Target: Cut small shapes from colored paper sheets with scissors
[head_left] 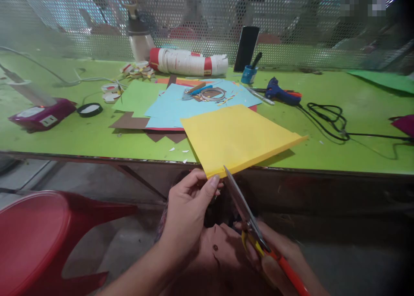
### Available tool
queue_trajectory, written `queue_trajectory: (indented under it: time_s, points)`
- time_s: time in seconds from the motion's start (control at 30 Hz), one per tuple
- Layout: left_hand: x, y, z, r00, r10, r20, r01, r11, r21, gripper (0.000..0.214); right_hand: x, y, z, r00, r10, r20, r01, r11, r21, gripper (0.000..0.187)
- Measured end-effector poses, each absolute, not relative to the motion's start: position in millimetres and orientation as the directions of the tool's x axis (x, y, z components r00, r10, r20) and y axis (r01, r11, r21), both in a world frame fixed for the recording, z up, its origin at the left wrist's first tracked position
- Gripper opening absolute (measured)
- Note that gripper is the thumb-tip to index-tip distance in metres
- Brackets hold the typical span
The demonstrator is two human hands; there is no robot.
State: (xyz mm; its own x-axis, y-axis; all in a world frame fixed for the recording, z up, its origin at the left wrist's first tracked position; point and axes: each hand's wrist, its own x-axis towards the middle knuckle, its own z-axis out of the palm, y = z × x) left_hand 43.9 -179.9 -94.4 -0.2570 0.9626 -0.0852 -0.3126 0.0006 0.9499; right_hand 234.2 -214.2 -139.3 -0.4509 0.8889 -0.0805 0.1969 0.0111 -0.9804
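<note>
My left hand (194, 201) pinches the near left corner of a yellow sheet of paper (236, 134), thumb on top. A narrow folded strip runs along the sheet's near edge, and the far part of the sheet extends over the table. My right hand (278, 248) is closed on the handles of a pair of scissors (241, 201) with red and yellow grips. The blades point up and away, and their tip meets the folded edge just right of my left thumb. Part of my right hand is hidden behind the scissors.
On the green table (155, 147) lie blue paper (168, 106), a glue gun (281, 91) with its cord, and small scraps. Paper cups (184, 63), a phone (246, 48) and a purple power socket (42, 115) stand farther back. A red stool (32, 231) is at left.
</note>
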Motion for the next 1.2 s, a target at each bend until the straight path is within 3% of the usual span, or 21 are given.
queue_trajectory:
  time_s: [0.63, 0.87, 1.2]
  points:
    - [54.7, -178.9, -101.3, -0.258, 0.948, -0.187, -0.486, 0.04, 0.873, 0.006, 238.3, -211.4, -134.1, -0.432, 0.902, -0.028, 0.375, 0.151, -0.915, 0.055]
    - [56.5, -177.5, -103.5, -0.26, 0.947, -0.19, -0.509, 0.033, 0.86, 0.007, 240.5, -211.3, -151.6, -0.435, 0.891, 0.129, 0.325, 0.288, -0.901, 0.05]
    - [58.7, -178.4, -105.1, -0.265, 0.948, -0.176, -0.533, 0.008, 0.846, 0.005, 236.9, -215.9, -143.4, -0.399, 0.914, 0.072, 0.345, 0.222, -0.912, 0.044]
